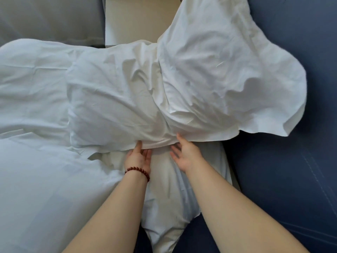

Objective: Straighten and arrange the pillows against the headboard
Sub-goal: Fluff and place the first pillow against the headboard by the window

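Observation:
Two white pillows lie side by side. The left pillow (113, 99) is plump and creased. The right pillow (224, 75) leans up towards the top, its loose flap spread to the right. My left hand (138, 157), with a red bead bracelet on the wrist, has its thumb on top of the left pillow's near hem and its fingers under it. My right hand (186, 154) is palm-up, fingers apart, slipped under the near edge where the two pillows meet. A third white pillow (167, 207) lies under my forearms.
A white duvet (36, 161) covers the left side. A grey padded headboard panel (47, 17) fills the top left, with a beige panel (138, 21) beside it. Dark blue fabric (291, 161) runs down the right side.

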Motion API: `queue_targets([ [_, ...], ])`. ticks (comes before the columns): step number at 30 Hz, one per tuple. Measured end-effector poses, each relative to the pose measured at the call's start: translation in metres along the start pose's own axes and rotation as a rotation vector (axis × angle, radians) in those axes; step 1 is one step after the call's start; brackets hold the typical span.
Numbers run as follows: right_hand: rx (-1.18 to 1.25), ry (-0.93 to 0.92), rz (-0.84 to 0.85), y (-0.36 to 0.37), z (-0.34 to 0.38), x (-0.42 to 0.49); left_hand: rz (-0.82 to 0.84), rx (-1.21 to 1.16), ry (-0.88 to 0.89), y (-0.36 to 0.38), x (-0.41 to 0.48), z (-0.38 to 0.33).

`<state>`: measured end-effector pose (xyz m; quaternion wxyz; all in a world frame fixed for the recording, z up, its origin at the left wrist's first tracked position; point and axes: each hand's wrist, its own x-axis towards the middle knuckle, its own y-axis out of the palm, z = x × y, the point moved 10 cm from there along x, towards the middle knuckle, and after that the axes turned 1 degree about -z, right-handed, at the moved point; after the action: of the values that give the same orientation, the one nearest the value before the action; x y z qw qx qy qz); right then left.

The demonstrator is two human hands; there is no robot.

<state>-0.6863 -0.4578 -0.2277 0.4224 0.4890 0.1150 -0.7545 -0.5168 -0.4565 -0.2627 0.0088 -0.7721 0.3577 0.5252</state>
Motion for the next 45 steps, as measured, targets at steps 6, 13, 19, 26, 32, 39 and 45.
queue_targets([
  [6,0.072,-0.209,-0.317,-0.053,-0.001,-0.009,-0.061,0.127,-0.048,-0.019,-0.020,0.001],
  [13,0.147,0.171,0.041,0.034,-0.081,-0.003,-0.016,-0.129,0.003,-0.041,0.010,-0.079],
  [19,0.126,0.230,0.054,0.109,-0.115,-0.013,-0.127,-0.187,-0.022,-0.072,0.019,-0.095],
  [26,0.234,0.238,0.057,0.125,-0.124,-0.018,-0.023,-0.253,0.013,-0.079,0.027,-0.135],
  [32,0.289,0.153,-0.054,0.128,-0.129,-0.017,0.015,-0.114,0.142,-0.100,0.020,-0.161],
  [39,0.308,0.079,-0.081,0.103,-0.128,-0.029,0.125,-0.148,0.026,-0.091,0.025,-0.167],
  [45,-0.036,0.025,-0.100,0.103,-0.127,-0.045,-0.039,-0.015,0.188,-0.102,0.019,-0.188],
])
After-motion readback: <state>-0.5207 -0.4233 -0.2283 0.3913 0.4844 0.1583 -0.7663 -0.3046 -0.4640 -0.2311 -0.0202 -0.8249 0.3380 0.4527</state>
